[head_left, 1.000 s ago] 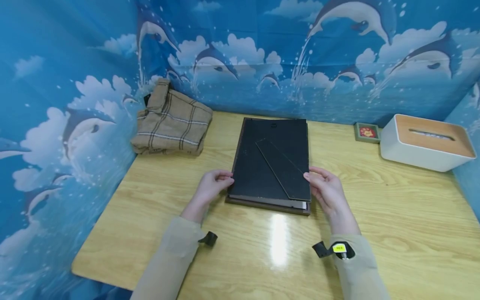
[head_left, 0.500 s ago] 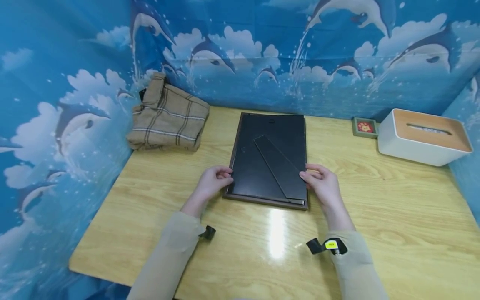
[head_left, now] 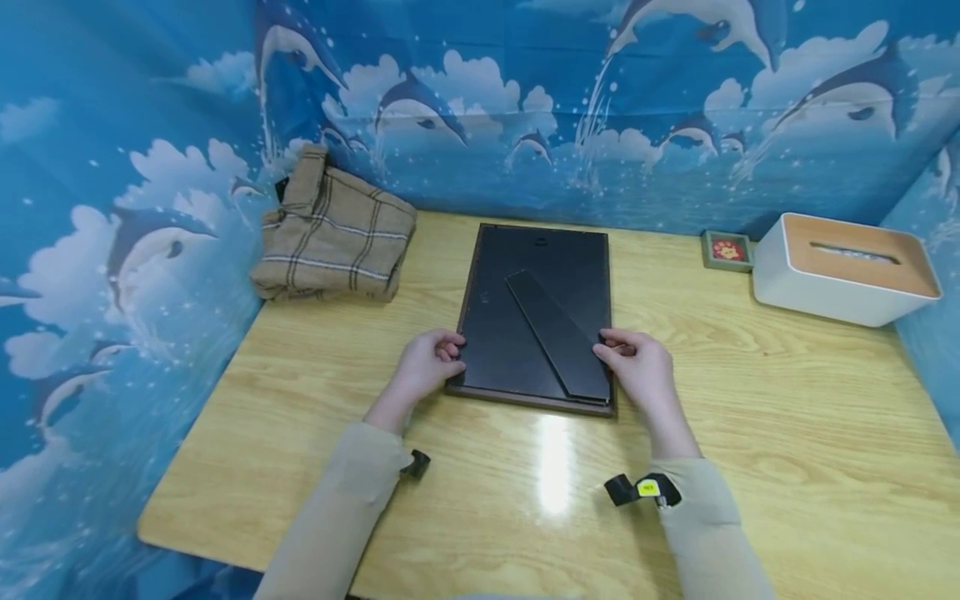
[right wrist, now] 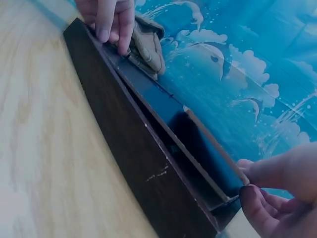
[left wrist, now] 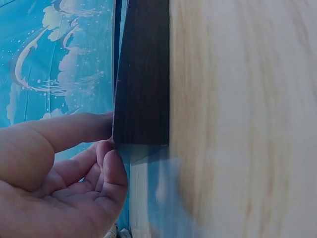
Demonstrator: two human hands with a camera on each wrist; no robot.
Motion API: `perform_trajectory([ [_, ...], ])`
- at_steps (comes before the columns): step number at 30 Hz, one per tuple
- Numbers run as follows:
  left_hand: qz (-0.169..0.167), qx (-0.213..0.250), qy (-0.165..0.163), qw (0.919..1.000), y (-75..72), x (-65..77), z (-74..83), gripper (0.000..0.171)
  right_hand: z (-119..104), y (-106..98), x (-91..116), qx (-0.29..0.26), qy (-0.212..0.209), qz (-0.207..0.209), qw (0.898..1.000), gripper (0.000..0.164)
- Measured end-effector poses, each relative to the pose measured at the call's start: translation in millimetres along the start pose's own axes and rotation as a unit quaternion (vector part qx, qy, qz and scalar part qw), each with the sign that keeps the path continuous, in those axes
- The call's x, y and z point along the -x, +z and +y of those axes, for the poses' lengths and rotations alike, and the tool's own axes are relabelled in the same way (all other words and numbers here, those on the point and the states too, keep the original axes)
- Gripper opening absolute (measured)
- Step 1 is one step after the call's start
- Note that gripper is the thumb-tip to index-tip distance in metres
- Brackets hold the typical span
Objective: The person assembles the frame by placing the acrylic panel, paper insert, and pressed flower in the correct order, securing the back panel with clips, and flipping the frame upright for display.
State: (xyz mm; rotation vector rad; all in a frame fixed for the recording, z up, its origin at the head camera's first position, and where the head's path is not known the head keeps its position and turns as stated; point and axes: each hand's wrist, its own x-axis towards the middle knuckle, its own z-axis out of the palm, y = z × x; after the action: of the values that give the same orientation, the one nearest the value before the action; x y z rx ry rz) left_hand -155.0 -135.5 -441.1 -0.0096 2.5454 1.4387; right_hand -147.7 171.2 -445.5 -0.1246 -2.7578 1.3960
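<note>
A dark-brown picture frame (head_left: 536, 403) lies face down on the table. Its black backing board (head_left: 498, 333) sits mostly down inside the rim; in the right wrist view one end stands slightly proud. Across the board runs a slanting easel stand (head_left: 555, 337), its near end tilted a little up. My left hand (head_left: 427, 364) is at the left side, thumb and curled fingers gripping the board's edge right at the rim. With thumb and forefinger my right hand (head_left: 639, 367) pinches the stand's edge on the right. The frame's front is hidden.
A folded plaid cloth (head_left: 337, 233) is at the back left of the wooden table (head_left: 300, 467). Toward the back right stand a small green square box (head_left: 727, 252) and a white tissue box (head_left: 840, 283) with a wood-look lid. A dolphin-print curtain (head_left: 480, 108) hangs behind.
The backing board has sunk into the frame, and the pale gap along its near edge has closed. The stand's near end has lifted slightly. Both hands keep their sides; the head view has shifted slightly.
</note>
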Motion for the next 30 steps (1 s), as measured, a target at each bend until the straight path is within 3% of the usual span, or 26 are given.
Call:
perform_trajectory([
  [7, 0.003, -0.013, 0.006, 0.9999, 0.3, -0.2, -1.8, 0.031, 1, 1, -1, 0.01, -0.014, 0.002, 1.0, 0.03],
  [15, 0.012, -0.02, 0.012, 0.9997, 1.6, -0.4, -4.1, 0.03, 0, -5, 3, -0.02, 0.04, -0.042, 0.998, 0.043],
  [18, 0.016, -0.015, 0.007, 0.9997, 3.1, -0.8, -5.7, 0.03, 1, -6, 4, -0.081, 0.066, -0.059, 0.993, 0.05],
  [23, 0.024, -0.014, 0.016, 0.9995, 4.5, -2.3, -7.3, 0.03, 3, -11, 7, -0.201, 0.127, -0.095, 0.967, 0.068],
  [26, 0.027, -0.012, 0.023, 0.9993, 4.3, -2.5, -7.2, 0.03, 3, -13, 9, -0.205, 0.127, -0.102, 0.965, 0.072],
  [30, 0.029, -0.005, 0.028, 0.9992, 3.3, -2.5, -7.4, 0.03, 1, -11, 7, -0.19, 0.103, -0.098, 0.972, 0.061],
])
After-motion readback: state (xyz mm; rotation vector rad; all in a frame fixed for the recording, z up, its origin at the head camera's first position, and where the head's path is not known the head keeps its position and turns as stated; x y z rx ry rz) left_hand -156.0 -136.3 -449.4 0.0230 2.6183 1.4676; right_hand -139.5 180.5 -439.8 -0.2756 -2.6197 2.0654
